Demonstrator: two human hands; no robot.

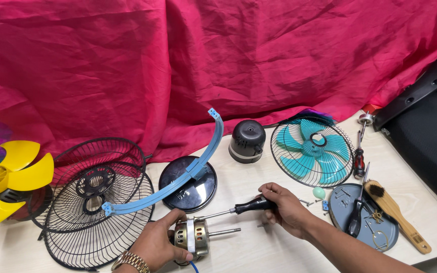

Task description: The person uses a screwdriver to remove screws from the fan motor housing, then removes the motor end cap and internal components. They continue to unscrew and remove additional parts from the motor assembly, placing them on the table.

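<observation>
Both forearms come in bare from the bottom edge, with no sleeves showing. The left hand (157, 245) wears a gold-coloured metal link watch band at the wrist (its dial seems turned out of view). The right hand (285, 208) shows no ring or band.

On my bench: 2 black wire guards (94, 212) stacked left, blue rim band (178, 182) across them, yellow blade (6, 177) far left, black round base (188, 187), black motor cap (247, 140), teal blade in guard (312, 150), grey tray (388, 230), wooden brush (398, 215), red cloth (178, 60) behind.
</observation>
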